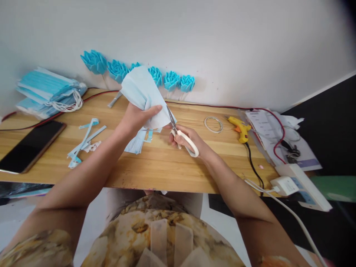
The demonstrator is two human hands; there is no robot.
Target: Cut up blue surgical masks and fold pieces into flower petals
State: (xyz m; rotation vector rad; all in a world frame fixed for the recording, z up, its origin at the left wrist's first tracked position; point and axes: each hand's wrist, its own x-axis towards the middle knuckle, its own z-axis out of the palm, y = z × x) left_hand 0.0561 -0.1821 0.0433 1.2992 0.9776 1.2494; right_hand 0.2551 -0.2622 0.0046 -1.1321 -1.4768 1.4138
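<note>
My left hand [137,118] is closed on a light blue face mask sheet [141,92], holding it up above the wooden table [155,167]. My right hand [185,139] grips white-handled scissors [178,129], fingers through the loops. The blades touch the sheet's right edge. More blue mask pieces [137,142] lie under my left hand.
A stack of blue masks [47,92] sits far left, a dark phone [30,144] near the left edge, cut blue strips [85,142] beside it. Blue folded flowers [155,76] line the wall. A tape ring [213,124], yellow glue gun [240,129], papers and a power strip [303,185] lie at the right.
</note>
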